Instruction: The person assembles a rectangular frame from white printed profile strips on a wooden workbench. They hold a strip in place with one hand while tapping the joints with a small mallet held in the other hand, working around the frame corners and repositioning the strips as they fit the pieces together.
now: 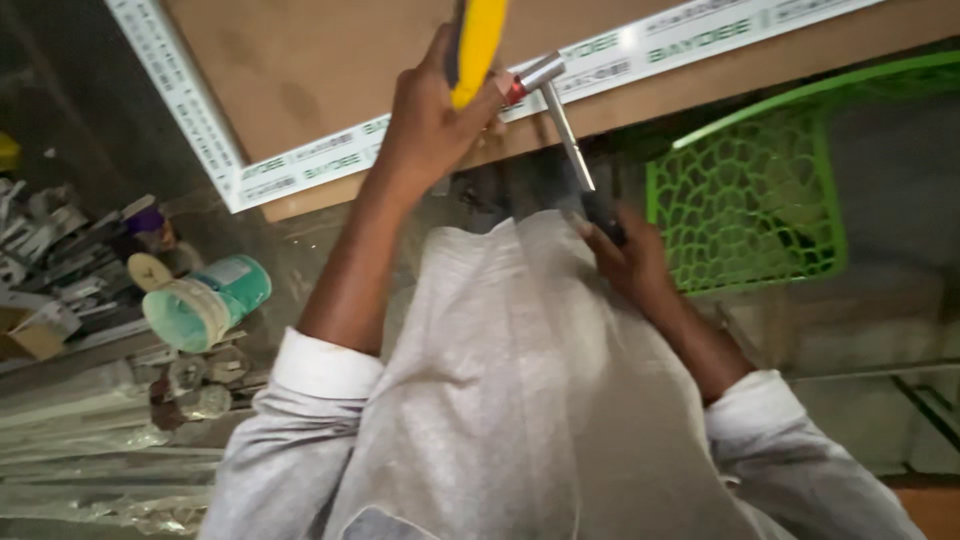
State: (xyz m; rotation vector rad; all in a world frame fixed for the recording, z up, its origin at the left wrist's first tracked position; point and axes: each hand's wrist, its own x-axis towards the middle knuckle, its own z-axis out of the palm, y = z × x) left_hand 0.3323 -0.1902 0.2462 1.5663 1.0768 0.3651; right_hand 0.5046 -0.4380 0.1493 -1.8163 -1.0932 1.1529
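Note:
My left hand (430, 120) grips a yellow-handled tool (476, 45) and holds it against the white frame strip (330, 160) that edges a brown wooden board (330, 60). My right hand (628, 262) grasps the dark grip of a metal hammer (560, 115). The hammer's silver head rests right beside the yellow tool's lower end, at the edge of the board. The yellow tool's tip is hidden behind my left hand. Both my forearms reach out of rolled-up grey sleeves.
A green plastic chair (760, 190) with a lattice back stands to the right, under the board. On the floor at left are a tipped teal paint bucket (205, 300), small jars and a pile of pale metal profiles (70, 420).

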